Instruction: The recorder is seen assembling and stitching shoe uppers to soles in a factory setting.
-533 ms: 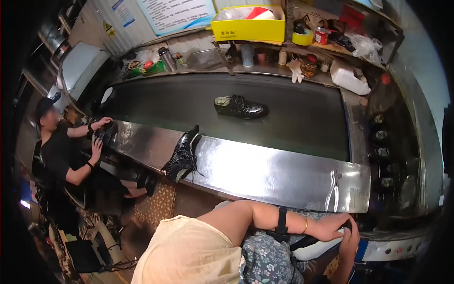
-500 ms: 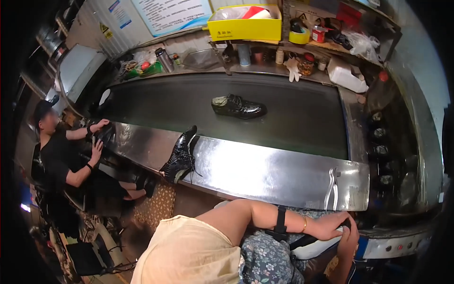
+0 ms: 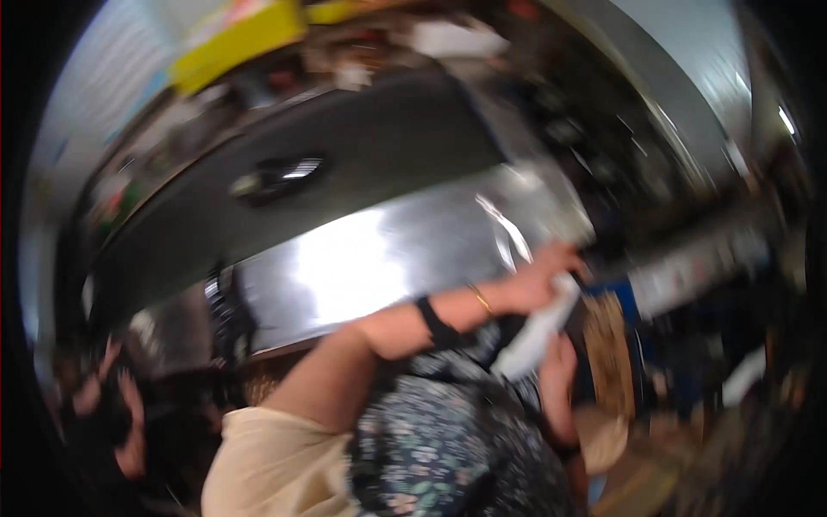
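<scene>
A shoe with a white sole (image 3: 536,336) and a dark upper is held close in front of my body, tilted upward to the right. My left hand (image 3: 544,274) closes over its upper end, beside the corner of the shiny metal ledge (image 3: 422,220). Lower down, my right hand (image 3: 560,366) grips the sole's right side; motion blurs its fingers. A black shoe (image 3: 289,175) lies on the dark conveyor belt (image 3: 396,129), and another black shoe (image 3: 228,319) rests across the ledge at left.
A co-worker (image 3: 99,422) sits at the far left, hands near the ledge. Behind the belt are a yellow box (image 3: 237,47) and a cluttered shelf. Brown cardboard (image 3: 610,353) stands right of my hands, near a pale machine panel (image 3: 698,271).
The view has swung right and tilted, blurring everything. My hands have lifted the shoe, whose white sole now points upward between them. More of the floor area at right shows.
</scene>
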`<state>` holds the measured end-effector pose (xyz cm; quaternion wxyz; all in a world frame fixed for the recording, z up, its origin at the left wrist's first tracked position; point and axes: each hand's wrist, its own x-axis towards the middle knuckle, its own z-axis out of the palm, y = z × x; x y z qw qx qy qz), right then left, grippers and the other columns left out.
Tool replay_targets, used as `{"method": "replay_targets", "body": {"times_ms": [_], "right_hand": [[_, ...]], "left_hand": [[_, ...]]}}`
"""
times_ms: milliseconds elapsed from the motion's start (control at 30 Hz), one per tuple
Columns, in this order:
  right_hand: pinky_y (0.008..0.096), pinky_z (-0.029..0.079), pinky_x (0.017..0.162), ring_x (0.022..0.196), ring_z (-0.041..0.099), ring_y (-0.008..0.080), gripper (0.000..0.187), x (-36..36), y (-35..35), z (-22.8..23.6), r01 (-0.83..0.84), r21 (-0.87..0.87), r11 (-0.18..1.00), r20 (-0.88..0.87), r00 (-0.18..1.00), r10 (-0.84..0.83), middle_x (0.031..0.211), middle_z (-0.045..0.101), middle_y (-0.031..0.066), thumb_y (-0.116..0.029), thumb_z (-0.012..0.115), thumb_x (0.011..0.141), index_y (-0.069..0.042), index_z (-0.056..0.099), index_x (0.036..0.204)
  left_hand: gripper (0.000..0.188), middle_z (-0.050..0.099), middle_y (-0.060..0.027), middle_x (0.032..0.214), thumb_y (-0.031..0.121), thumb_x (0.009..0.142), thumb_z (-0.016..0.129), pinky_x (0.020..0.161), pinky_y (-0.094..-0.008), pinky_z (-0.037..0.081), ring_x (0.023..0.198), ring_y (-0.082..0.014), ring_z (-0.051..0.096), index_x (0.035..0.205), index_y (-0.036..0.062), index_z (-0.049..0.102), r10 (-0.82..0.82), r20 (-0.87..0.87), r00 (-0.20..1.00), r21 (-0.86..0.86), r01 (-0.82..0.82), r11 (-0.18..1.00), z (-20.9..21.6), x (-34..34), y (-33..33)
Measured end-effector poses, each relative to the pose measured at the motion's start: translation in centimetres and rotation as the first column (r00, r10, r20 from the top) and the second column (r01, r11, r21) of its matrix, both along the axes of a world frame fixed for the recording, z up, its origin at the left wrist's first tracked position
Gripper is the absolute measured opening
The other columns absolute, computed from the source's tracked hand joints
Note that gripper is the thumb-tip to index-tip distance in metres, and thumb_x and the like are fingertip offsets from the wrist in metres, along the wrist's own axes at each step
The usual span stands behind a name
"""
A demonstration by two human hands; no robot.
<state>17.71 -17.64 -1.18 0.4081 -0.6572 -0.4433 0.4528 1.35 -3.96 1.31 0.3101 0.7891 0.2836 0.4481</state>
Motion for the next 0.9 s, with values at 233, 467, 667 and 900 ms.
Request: {"method": "replay_targets", "body": {"times_ms": [233, 467, 667, 900], "right_hand": [[0.03, 0.049, 0.076, 0.084, 0.059, 0.0122, 0.058, 1.2, 1.2, 4.5, 0.124, -0.326, 0.937, -0.481, 0.832, -0.277, 0.094, 0.068, 0.0099, -0.048, 0.044, 0.102, 0.005, 0.062, 0.116], [0.0435, 0.051, 0.082, 0.092, 0.065, 0.0431, 0.059, -2.1, 3.1, 2.9, -0.189, -0.317, 0.929, 0.297, 0.911, 0.287, 0.094, 0.068, 0.027, -0.047, 0.032, 0.103, 0.002, 0.065, 0.097], [0.0483, 0.051, 0.081, 0.086, 0.063, 0.0479, 0.054, -0.7, 5.7, 3.5, -0.364, -0.335, 0.869, 0.545, 0.677, 0.494, 0.083, 0.067, 0.0246, -0.04, 0.035, 0.103, 0.006, 0.061, 0.091], [0.0319, 0.036, 0.108, 0.131, 0.041, 0.019, 0.075, 0.4, -1.5, 4.7, -0.332, -0.059, 0.942, -0.221, 0.924, 0.312, 0.151, 0.034, 0.0158, -0.025, 0.055, 0.101, 0.004, 0.01, 0.153]], "left_hand": [[0.054, 0.06, -0.0059, 0.11, 0.015, 0.083, 0.077, 0.089, -0.0299, 0.048, 0.102, -0.0151, 0.058, 0.129, 0.0061, 0.049, 0.063, 0.209, 0.976, -0.92, 0.175, 0.352, 1.3, -0.8, -2.1], [0.045, 0.06, -0.004, 0.107, 0.003, 0.087, 0.069, 0.083, -0.0253, 0.047, 0.096, -0.012, 0.057, 0.127, 0.0061, 0.049, 0.102, 0.356, 0.929, -0.894, 0.307, 0.326, -3.2, -1.5, -3.4], [0.053, 0.06, -0.0038, 0.112, 0.012, 0.088, 0.073, 0.091, -0.0268, 0.046, 0.104, -0.0123, 0.055, 0.132, 0.0063, 0.045, 0.049, 0.354, 0.934, -0.908, 0.331, 0.256, -3.2, -1.5, -1.0], [0.056, 0.059, -0.012, 0.122, 0.021, 0.094, 0.06, 0.104, -0.0342, 0.041, 0.115, -0.0228, 0.056, 0.141, -0.0006, 0.039, 0.005, 0.659, 0.752, -0.75, 0.656, 0.087, -1.6, -1.6, 0.2]]}}
